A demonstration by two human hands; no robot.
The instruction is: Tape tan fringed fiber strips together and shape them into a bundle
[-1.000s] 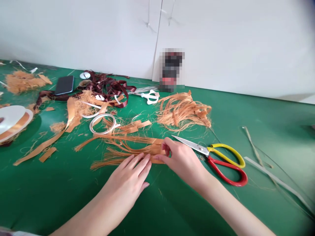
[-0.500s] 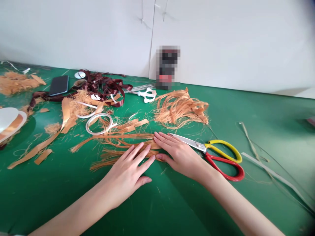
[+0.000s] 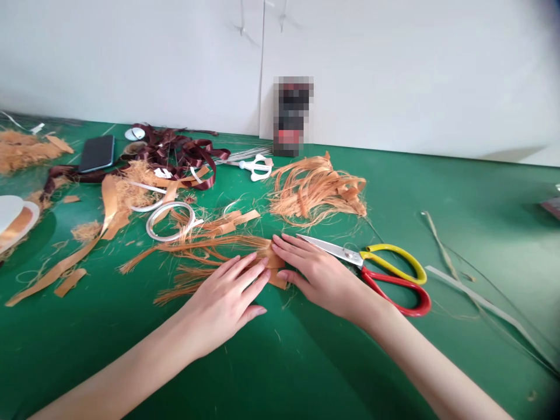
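Both hands lie palm down on the tabletop point(image 3: 306, 373). The left hand point(image 3: 230, 297), fingers slightly spread and thumb out to the side, covers part of the frayed tan ribbon point(image 3: 236, 240); the right hand point(image 3: 317, 271), fingers laid nearly together and thumb apart, rests its fingertips on the ribbon's unfrayed end. The ribbon sits at the middle of the work area, its loose threads fanning leftward.

The closest obstacle is the large pair of scissors point(image 3: 353, 255), with one yellow and one red handle; its blade runs just beside the right fingers (whether they touch, I cannot tell). Beyond the ribbon lie a bundle of tan fringe point(image 3: 315, 189) and white-handled scissors point(image 3: 255, 167). To the left, a ring of tape point(image 3: 166, 237) crowds the threads, amid tan scraps. Farther back are a heap of dark brown ribbon point(image 3: 199, 150) and a phone point(image 3: 97, 153), with a white spool point(image 3: 11, 213) cut off by the left edge. A pixelated box point(image 3: 292, 116) stands near the pale wall point(image 3: 394, 76), and a pale strip point(image 3: 475, 298) lies slantwise right of the large scissors.
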